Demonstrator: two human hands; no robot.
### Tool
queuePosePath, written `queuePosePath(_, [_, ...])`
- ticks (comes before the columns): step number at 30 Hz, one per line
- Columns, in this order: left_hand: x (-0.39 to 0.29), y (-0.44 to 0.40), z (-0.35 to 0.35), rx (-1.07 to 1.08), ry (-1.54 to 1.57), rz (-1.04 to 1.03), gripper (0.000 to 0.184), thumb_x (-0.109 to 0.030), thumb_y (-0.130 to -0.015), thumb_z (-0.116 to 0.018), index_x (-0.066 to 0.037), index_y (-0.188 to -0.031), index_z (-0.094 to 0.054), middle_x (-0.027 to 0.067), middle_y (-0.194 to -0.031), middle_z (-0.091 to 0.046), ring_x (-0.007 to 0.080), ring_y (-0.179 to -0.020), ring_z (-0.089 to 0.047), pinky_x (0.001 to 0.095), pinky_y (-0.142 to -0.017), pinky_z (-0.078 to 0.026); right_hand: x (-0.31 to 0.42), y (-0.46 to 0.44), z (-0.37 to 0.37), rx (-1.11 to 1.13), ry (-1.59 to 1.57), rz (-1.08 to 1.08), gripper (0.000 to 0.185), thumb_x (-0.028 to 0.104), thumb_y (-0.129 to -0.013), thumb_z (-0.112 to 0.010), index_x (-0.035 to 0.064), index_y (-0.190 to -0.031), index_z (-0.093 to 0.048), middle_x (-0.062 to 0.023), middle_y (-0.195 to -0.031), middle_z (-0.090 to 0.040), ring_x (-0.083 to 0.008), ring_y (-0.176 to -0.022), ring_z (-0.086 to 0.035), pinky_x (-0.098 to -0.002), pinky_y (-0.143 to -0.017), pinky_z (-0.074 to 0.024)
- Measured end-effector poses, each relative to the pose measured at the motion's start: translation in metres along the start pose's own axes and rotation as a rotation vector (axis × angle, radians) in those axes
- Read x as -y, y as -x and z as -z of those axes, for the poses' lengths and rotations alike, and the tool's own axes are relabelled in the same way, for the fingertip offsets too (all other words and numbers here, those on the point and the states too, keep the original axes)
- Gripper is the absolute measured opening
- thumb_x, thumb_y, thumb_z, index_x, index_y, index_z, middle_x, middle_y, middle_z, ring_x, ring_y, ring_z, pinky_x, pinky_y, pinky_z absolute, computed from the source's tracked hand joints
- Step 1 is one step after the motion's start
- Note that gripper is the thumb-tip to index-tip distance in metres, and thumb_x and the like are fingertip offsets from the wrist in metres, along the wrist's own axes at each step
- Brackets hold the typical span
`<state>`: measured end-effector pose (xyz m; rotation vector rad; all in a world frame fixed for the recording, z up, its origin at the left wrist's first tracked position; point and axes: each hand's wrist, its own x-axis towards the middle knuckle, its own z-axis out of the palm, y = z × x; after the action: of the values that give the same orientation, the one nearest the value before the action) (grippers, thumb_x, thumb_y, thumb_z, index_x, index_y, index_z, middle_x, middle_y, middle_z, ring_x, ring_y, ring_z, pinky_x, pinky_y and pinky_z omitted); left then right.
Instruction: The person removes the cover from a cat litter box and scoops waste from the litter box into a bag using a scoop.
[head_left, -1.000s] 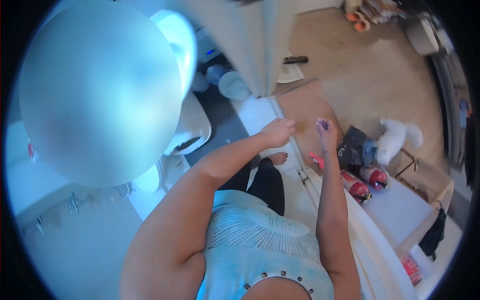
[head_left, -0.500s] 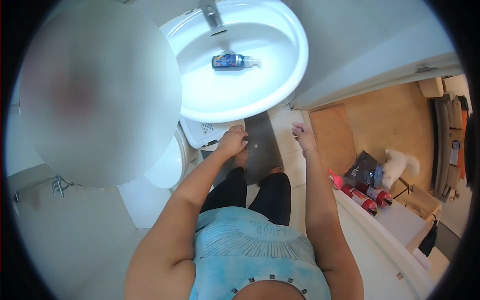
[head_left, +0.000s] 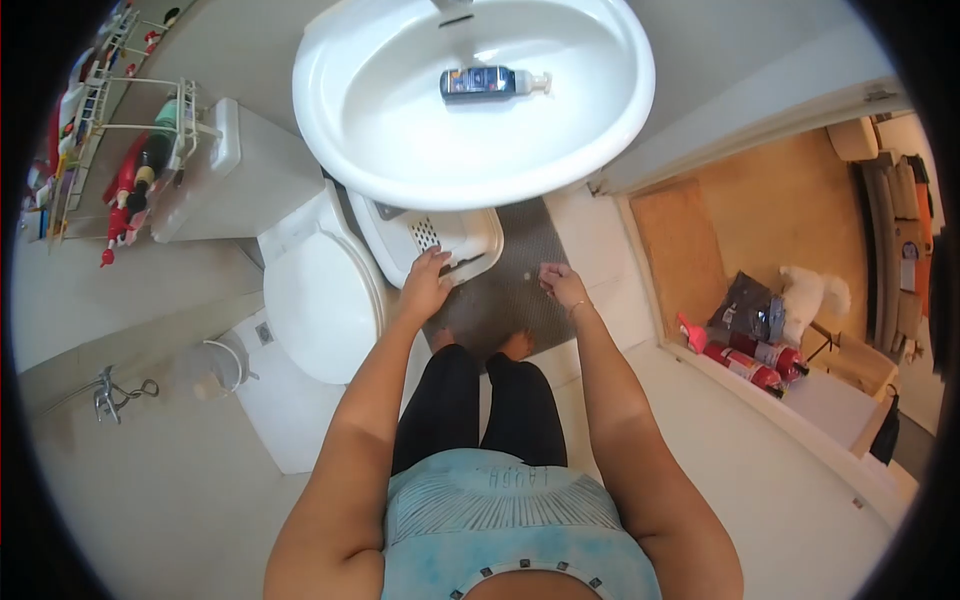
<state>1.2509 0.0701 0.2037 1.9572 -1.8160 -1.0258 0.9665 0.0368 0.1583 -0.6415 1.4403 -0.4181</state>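
Lying on its side in the sink [head_left: 610,150], the pump bottle [head_left: 485,84] is beyond both your hands, its long axis running left to right with the pump at the right, and neither hand is clearly nearer. Your left hand [head_left: 426,286] is loosely spread beside the white basket [head_left: 385,240], contact unclear; your right hand [head_left: 563,284] is curled above the dark mat [head_left: 535,240], whether pinching anything you cannot tell.
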Motion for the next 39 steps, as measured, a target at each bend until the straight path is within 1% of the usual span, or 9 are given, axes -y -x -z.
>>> queuePosePath(6, [0.048,-0.015,-0.019,-0.033,0.066,-0.091,0.046,-0.014,-0.079,-0.065,-0.002,-0.122,-0.054,0.0190,-0.134,-0.046,0.0374,-0.125,-0.042,0.0401,-0.106,-0.034,-0.072,-0.004,-0.043,-0.144,-0.113,-0.038,0.031,0.010,-0.084,-0.064,-0.0019,-0.111,-0.059,-0.0072,-0.091,-0.063,-0.0139,-0.081,-0.058,-0.0261,-0.074,-0.0466])
queuePosePath(9, [0.077,-0.021,-0.025,0.008,0.086,-0.128,0.046,-0.014,-0.079,-0.065,-0.003,-0.122,-0.054,0.0187,-0.134,-0.046,0.0374,-0.125,-0.042,0.0402,-0.106,-0.034,-0.107,-0.020,-0.073,-0.193,-0.086,-0.044,0.036,0.016,-0.086,-0.064,0.0013,-0.117,-0.054,-0.0005,-0.089,-0.061,-0.0079,-0.073,-0.055,-0.0223,-0.061,-0.0417])
queuePosePath(13, [0.119,-0.019,-0.033,0.043,0.048,-0.176,0.046,-0.013,-0.079,-0.065,-0.004,-0.123,-0.053,0.0172,-0.136,-0.044,0.0371,-0.127,-0.040,0.0410,-0.106,-0.033,-0.152,-0.047,-0.119,-0.244,-0.130,-0.072,0.043,0.019,-0.083,-0.068,0.0001,-0.119,-0.053,-0.0024,-0.095,-0.060,-0.0091,-0.076,-0.055,-0.0239,-0.063,-0.0430])
queuePosePath(22, [0.183,-0.034,-0.067,-0.022,-0.027,-0.280,0.047,-0.012,-0.078,-0.065,-0.006,-0.123,-0.054,0.0151,-0.138,-0.043,0.0352,-0.127,-0.040,0.0429,-0.106,-0.033,-0.215,-0.146,-0.165,-0.340,-0.032,-0.076,0.073,0.031,-0.078,-0.073,-0.0038,-0.134,-0.042,-0.0149,-0.117,-0.057,-0.0263,-0.111,-0.053,-0.0368,-0.095,-0.0414])
queuePosePath(25, [0.188,-0.043,-0.087,-0.098,-0.126,-0.312,0.047,-0.013,-0.078,-0.065,-0.006,-0.123,-0.054,0.0138,-0.138,-0.043,0.0338,-0.127,-0.040,0.0490,-0.105,-0.032,-0.255,-0.219,-0.163,-0.306,0.129,-0.059,0.091,0.030,-0.076,-0.076,-0.0053,-0.142,-0.025,-0.0215,-0.128,-0.049,-0.0303,-0.120,-0.048,-0.0375,-0.101,-0.0380])
queuePosePath(30, [0.193,-0.053,-0.114,-0.204,-0.218,-0.313,0.048,-0.016,-0.079,-0.065,-0.007,-0.125,-0.053,0.0126,-0.137,-0.044,0.0332,-0.128,-0.041,0.0566,-0.104,-0.028,-0.271,-0.291,-0.188,-0.489,-0.306,0.023,0.110,0.021,-0.072,-0.080,-0.0054,-0.145,-0.002,-0.0307,-0.135,-0.038,-0.0358,-0.123,-0.044,-0.0396,-0.105,-0.0359])
queuePosePath(34, [0.196,-0.051,-0.123,-0.202,-0.186,-0.286,0.046,-0.017,-0.081,-0.063,-0.010,-0.126,-0.053,0.0106,-0.137,-0.046,0.0296,-0.127,-0.042,0.0540,-0.107,-0.025,-0.295,-0.346,-0.189,-0.279,-0.497,0.283,0.091,0.017,-0.072,-0.079,-0.0140,-0.136,-0.022,-0.0281,-0.127,-0.048,-0.0328,-0.108,-0.056,-0.0373,-0.087,-0.0499])
queuePosePath(35, [0.195,-0.051,-0.124,-0.191,-0.184,-0.278,0.046,-0.018,-0.082,-0.062,-0.010,-0.127,-0.053,0.0105,-0.136,-0.046,0.0298,-0.126,-0.043,0.0542,-0.107,-0.024,-0.297,-0.352,-0.192,-0.407,-0.428,0.144,0.074,0.016,-0.075,-0.076,-0.0157,-0.126,-0.032,-0.0273,-0.120,-0.052,-0.0321,-0.100,-0.060,-0.0361,-0.075,-0.0532])
queuePosePath(39, [0.193,-0.047,-0.129,-0.185,-0.190,-0.271,0.047,-0.019,-0.085,-0.059,-0.012,-0.130,-0.051,0.0099,-0.135,-0.048,0.0281,-0.125,-0.046,0.0528,-0.108,-0.022,-0.282,-0.333,-0.193,-0.476,-0.285,0.033,0.077,0.019,-0.073,-0.075,-0.0141,-0.123,-0.027,-0.0300,-0.119,-0.050,-0.0354,-0.108,-0.056,-0.0380,-0.095,-0.0432])
